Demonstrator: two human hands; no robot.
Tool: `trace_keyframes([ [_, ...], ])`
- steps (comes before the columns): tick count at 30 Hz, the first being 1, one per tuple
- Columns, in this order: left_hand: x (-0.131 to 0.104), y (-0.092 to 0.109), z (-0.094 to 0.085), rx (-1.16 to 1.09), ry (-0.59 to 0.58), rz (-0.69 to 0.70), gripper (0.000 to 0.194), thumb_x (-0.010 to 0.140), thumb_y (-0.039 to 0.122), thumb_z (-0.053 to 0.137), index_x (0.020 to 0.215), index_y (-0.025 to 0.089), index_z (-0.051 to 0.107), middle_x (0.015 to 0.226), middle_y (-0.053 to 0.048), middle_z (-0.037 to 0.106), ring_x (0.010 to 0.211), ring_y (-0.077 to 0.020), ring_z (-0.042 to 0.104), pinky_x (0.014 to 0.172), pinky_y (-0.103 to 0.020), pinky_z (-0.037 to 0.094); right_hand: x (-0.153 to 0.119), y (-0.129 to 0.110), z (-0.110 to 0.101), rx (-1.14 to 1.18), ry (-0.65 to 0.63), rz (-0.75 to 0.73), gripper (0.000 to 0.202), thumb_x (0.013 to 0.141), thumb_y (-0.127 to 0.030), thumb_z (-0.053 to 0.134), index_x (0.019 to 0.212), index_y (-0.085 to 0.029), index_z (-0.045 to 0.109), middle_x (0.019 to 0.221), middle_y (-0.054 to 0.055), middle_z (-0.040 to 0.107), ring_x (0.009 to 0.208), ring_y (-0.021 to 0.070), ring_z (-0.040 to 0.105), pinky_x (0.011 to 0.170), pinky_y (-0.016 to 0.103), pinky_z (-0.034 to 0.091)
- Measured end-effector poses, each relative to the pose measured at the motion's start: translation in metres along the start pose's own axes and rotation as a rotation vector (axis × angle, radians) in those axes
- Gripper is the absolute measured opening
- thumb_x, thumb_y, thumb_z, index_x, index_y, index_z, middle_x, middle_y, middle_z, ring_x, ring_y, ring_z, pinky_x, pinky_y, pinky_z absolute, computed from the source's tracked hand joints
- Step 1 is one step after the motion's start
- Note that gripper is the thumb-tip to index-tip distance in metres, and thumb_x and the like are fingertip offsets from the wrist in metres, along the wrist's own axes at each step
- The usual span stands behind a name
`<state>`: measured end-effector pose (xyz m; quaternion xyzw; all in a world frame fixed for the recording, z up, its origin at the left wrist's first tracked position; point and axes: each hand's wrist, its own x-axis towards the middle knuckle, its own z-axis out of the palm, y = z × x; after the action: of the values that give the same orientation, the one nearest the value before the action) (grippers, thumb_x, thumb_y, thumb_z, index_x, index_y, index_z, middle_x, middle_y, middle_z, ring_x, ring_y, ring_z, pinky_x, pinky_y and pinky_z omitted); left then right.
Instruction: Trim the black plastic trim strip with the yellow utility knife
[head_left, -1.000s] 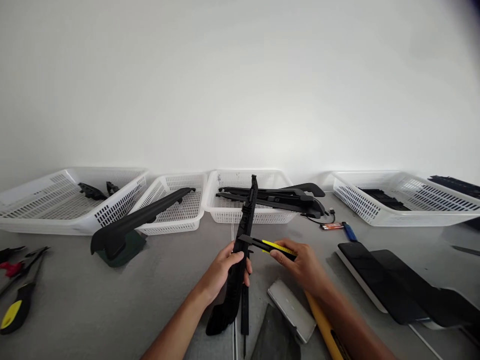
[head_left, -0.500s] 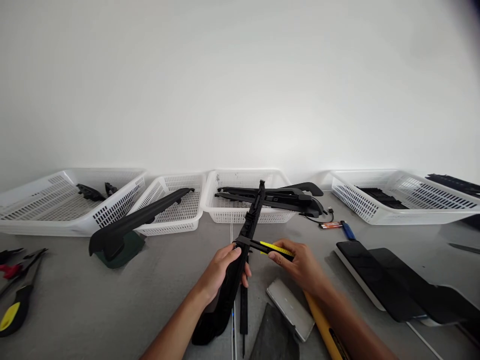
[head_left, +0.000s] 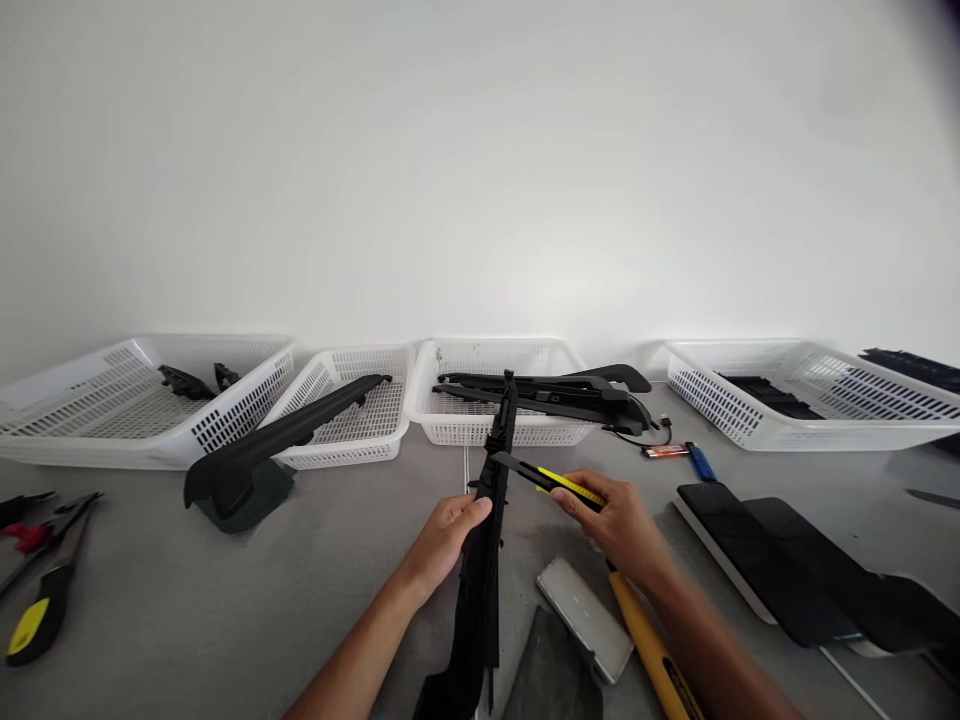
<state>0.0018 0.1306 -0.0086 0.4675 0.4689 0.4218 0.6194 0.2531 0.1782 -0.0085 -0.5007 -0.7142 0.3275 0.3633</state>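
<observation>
Two hands busy: left hand point(head_left: 444, 540) fingers pinch long black part point(head_left: 475, 590) over table point(head_left: 225, 620); right hand point(head_left: 634, 525) fingers pinch yellow-black knife point(head_left: 571, 487), blade at part. Blade-work step, apparently; next move needs steady part, thumb clear.

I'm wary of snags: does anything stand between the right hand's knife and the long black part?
Nothing visible does. In view, the knife overlaps the black part, its tip just beyond the left hand.

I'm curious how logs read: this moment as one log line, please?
left hand: gripping long black part | right hand: holding utility knife, blade at part | beyond: white basket, black strips
</observation>
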Motion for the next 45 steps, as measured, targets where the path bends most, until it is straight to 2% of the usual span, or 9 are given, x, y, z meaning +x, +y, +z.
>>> trace_keyframes([
  [6, -0.001, 0.006, 0.000, -0.089, 0.013, 0.044, 0.035, 0.086, 0.044, 0.071, 0.103, 0.013, 0.072, 0.081, -0.004, 0.070, 0.072, -0.0182, 0.065, 0.068, -0.028, 0.053, 0.000, 0.001, 0.000, -0.010, -0.006, -0.049, 0.052, 0.092, -0.068, 0.064, 0.095, -0.019, 0.079, 0.082, 0.004, 0.074, 0.072, 0.0188, 0.064, 0.063, 0.027, 0.047],
  [11, -0.003, 0.009, 0.000, -0.113, -0.042, 0.050, 0.034, 0.083, 0.038, 0.070, 0.107, 0.015, 0.065, 0.074, -0.002, 0.068, 0.066, -0.0174, 0.063, 0.062, -0.026, 0.051, 0.000, -0.002, 0.000, -0.004, 0.075, -0.031, 0.055, 0.092, -0.070, 0.062, 0.096, -0.018, 0.078, 0.076, 0.004, 0.071, 0.065, 0.0179, 0.061, 0.059, 0.027, 0.045],
  [16, -0.001, 0.003, -0.002, -0.107, -0.080, 0.062, 0.039, 0.086, 0.050, 0.072, 0.103, 0.016, 0.063, 0.074, -0.004, 0.069, 0.065, -0.0179, 0.065, 0.061, -0.026, 0.052, -0.001, -0.003, 0.005, 0.003, -0.053, -0.081, 0.052, 0.095, -0.067, 0.060, 0.092, -0.018, 0.077, 0.079, 0.004, 0.072, 0.070, 0.0185, 0.062, 0.063, 0.027, 0.045],
  [23, 0.000, 0.003, -0.001, -0.033, -0.028, 0.059, 0.053, 0.092, 0.066, 0.065, 0.074, 0.016, 0.063, 0.062, -0.004, 0.066, 0.052, -0.0133, 0.054, 0.053, -0.024, 0.045, -0.004, -0.007, 0.005, 0.028, -0.067, -0.078, 0.051, 0.096, -0.066, 0.060, 0.093, -0.019, 0.078, 0.080, 0.004, 0.072, 0.071, 0.0183, 0.062, 0.065, 0.027, 0.044],
  [26, -0.002, 0.005, 0.000, -0.022, -0.010, 0.051, 0.055, 0.089, 0.067, 0.069, 0.071, 0.015, 0.065, 0.061, -0.003, 0.064, 0.051, -0.0126, 0.053, 0.052, -0.024, 0.042, -0.005, -0.010, 0.006, 0.038, -0.111, -0.087, 0.051, 0.096, -0.066, 0.060, 0.093, -0.019, 0.079, 0.077, 0.004, 0.071, 0.068, 0.0178, 0.060, 0.062, 0.027, 0.043],
  [30, -0.002, 0.005, 0.001, -0.028, 0.022, 0.039, 0.054, 0.086, 0.067, 0.072, 0.069, 0.015, 0.067, 0.062, -0.001, 0.063, 0.054, -0.0134, 0.054, 0.053, -0.024, 0.041, -0.005, -0.012, 0.005, 0.046, -0.059, -0.066, 0.050, 0.094, -0.066, 0.061, 0.093, -0.019, 0.079, 0.077, 0.004, 0.071, 0.068, 0.0174, 0.060, 0.061, 0.026, 0.043],
  [35, -0.001, 0.005, 0.002, -0.047, 0.005, 0.023, 0.055, 0.083, 0.068, 0.073, 0.066, 0.016, 0.064, 0.059, -0.001, 0.061, 0.051, -0.0126, 0.052, 0.052, -0.024, 0.040, -0.006, -0.012, 0.005, 0.070, -0.107, -0.081, 0.049, 0.095, -0.064, 0.062, 0.090, -0.019, 0.078, 0.076, 0.003, 0.070, 0.067, 0.0168, 0.059, 0.060, 0.026, 0.041],
  [40, -0.002, 0.006, 0.003, -0.054, 0.002, 0.015, 0.053, 0.084, 0.066, 0.072, 0.067, 0.016, 0.064, 0.061, -0.001, 0.062, 0.052, -0.0126, 0.052, 0.053, -0.024, 0.040, -0.006, -0.012, 0.005, 0.060, -0.064, -0.059, 0.048, 0.094, -0.063, 0.062, 0.092, -0.018, 0.079, 0.076, 0.003, 0.070, 0.067, 0.0166, 0.059, 0.061, 0.026, 0.041],
  [45, -0.003, 0.005, 0.003, -0.014, -0.019, 0.025, 0.053, 0.086, 0.066, 0.070, 0.066, 0.017, 0.060, 0.060, 0.000, 0.059, 0.053, -0.0125, 0.050, 0.054, -0.024, 0.038, -0.006, -0.012, 0.005, 0.058, -0.101, -0.076, 0.047, 0.095, -0.062, 0.062, 0.091, -0.019, 0.079, 0.076, 0.003, 0.070, 0.068, 0.0172, 0.060, 0.063, 0.027, 0.042],
])
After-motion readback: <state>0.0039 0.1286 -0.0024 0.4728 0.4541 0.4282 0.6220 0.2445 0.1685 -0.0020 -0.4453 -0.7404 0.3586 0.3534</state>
